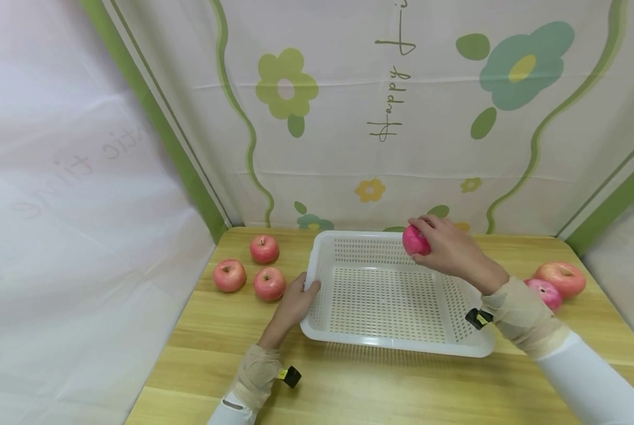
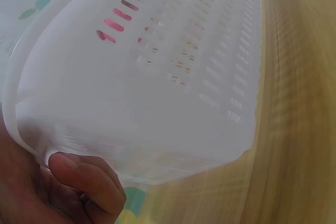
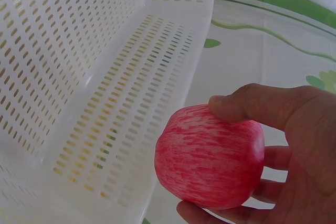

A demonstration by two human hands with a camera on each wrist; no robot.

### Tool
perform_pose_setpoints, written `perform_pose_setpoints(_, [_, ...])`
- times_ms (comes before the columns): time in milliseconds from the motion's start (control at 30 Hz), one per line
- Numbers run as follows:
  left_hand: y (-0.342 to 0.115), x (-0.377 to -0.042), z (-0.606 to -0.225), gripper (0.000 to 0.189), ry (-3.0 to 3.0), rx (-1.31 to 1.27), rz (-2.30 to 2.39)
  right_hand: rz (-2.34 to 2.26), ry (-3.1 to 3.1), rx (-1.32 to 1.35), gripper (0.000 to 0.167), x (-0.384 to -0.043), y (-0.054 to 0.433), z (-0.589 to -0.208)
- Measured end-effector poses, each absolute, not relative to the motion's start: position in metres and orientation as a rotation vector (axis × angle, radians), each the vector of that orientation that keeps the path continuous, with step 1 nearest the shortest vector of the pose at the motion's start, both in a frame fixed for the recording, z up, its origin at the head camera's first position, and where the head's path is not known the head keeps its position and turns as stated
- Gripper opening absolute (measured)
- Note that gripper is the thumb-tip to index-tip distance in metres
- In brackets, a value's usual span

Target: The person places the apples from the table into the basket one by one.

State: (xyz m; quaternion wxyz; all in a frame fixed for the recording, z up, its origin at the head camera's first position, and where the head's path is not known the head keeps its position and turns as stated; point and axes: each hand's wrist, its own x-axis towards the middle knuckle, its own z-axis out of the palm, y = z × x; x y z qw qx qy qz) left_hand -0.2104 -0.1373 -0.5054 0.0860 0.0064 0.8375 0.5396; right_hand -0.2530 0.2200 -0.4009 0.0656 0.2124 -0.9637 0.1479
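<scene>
By slotted wht plastic basket (image 1: 391,343) — round, streaky apple (image 3: 210,158) in R grip (image 1: 451,248).

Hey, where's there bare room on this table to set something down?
The widest bare patch is the wooden table in front of the white plastic basket, between the left sleeve and right sleeve. The perforated basket floor is bare too. It's crowded at back left, with three red apples, and at the right edge, with two more apples.
</scene>
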Motion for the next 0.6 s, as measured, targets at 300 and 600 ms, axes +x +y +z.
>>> perform_pose_setpoints(300, [-0.138, -0.209, -0.505, 0.046, 2.498, 0.021, 1.611, 0.457, -2.901, 0.673, 0.073, -0.255, 0.210, -0.408])
perform_pose_setpoints(600, [-0.137, -0.209, -0.505, 0.046, 2.485, 0.032, 1.625, 0.496, -2.900, 0.701, 0.071, -0.256, 0.201, -0.411])
